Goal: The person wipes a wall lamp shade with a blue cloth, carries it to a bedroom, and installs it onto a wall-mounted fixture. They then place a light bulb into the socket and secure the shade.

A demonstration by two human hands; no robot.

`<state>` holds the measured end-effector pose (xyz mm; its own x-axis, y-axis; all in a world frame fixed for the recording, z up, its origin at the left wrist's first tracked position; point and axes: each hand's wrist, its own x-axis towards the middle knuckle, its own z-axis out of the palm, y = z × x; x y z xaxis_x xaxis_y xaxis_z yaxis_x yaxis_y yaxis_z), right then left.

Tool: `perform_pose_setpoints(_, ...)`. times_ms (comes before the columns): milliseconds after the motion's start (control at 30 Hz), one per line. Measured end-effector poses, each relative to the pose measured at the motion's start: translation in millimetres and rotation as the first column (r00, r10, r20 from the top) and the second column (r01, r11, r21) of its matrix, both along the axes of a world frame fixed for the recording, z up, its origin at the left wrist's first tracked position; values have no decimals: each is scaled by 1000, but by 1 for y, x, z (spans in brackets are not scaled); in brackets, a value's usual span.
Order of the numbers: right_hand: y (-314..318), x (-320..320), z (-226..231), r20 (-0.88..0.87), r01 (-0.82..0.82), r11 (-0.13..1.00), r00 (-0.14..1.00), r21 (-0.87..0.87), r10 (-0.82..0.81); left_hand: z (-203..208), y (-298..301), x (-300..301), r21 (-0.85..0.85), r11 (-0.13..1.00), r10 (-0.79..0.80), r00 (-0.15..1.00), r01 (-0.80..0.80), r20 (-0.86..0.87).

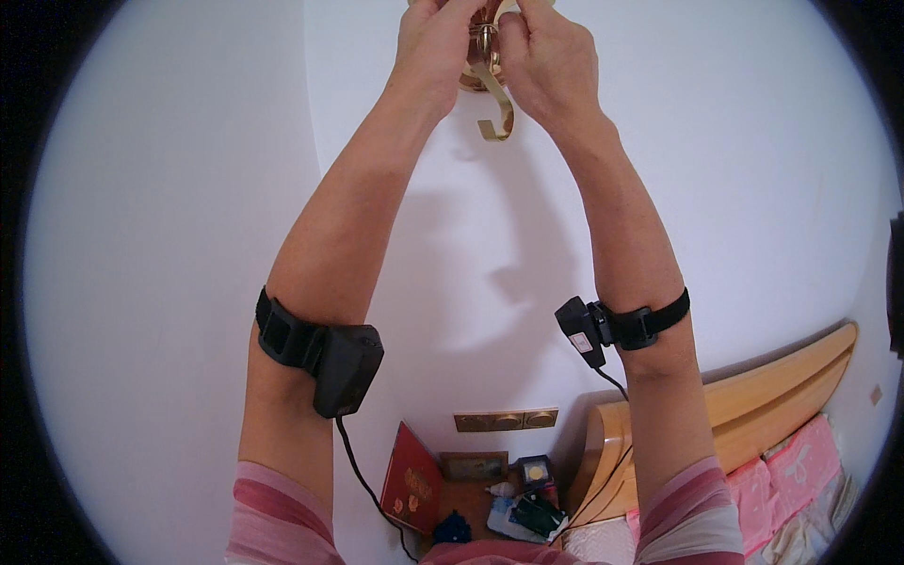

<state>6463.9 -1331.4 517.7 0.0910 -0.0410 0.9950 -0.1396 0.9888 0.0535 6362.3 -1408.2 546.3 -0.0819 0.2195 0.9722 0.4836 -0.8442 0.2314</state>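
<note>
A shiny brass wall fixture (484,58), much like the base of a wall lamp, is at the top of the picture with a flat curved brass arm (507,113) hanging below it. My left hand (435,45) is raised to its left side, fingers bent in against the brass. On the other side, my right hand (554,64) is closed too, its thumb close to the fixture's neck. The upper edge cuts off both hands' fingertips and the fixture's top, so the exact grip is hidden.
Black strapped devices (347,369) with cables sit on both forearms. Below are a brass-coloured switch panel (506,420), a red folder-like item (411,480), a small dark box (537,471) and plastic bags (527,516). A wooden headboard (753,405) and pink pillows (800,461) lie at lower right.
</note>
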Motion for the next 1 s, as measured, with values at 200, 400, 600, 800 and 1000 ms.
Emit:
perform_pose_setpoints(200, 6, -13, -1, -4, -68, 995, 998, -78, 68, -1, 2, -10, -44, 996, 74, 996, -72, 40)
perform_pose_setpoints(400, 7, -13, -5, 114, -1, 999, 993, 41, -3, -10, -7, -16, -100, 984, 151, 988, -148, 22)
perform_pose_setpoints(600, 10, -24, 1, 52, -56, 998, 997, -31, 58, -23, -11, -20, -45, 994, 96, 995, -98, -35)
perform_pose_setpoints(800, 24, -31, 2, 37, -20, 1000, 999, -9, 20, -12, 0, -32, -101, 995, -15, 1000, 14, -1)
perform_pose_setpoints(1000, 24, -34, -1, 38, 72, 997, 997, 14, -72, -14, 0, -36, -32, 999, -33, 997, 31, -72)
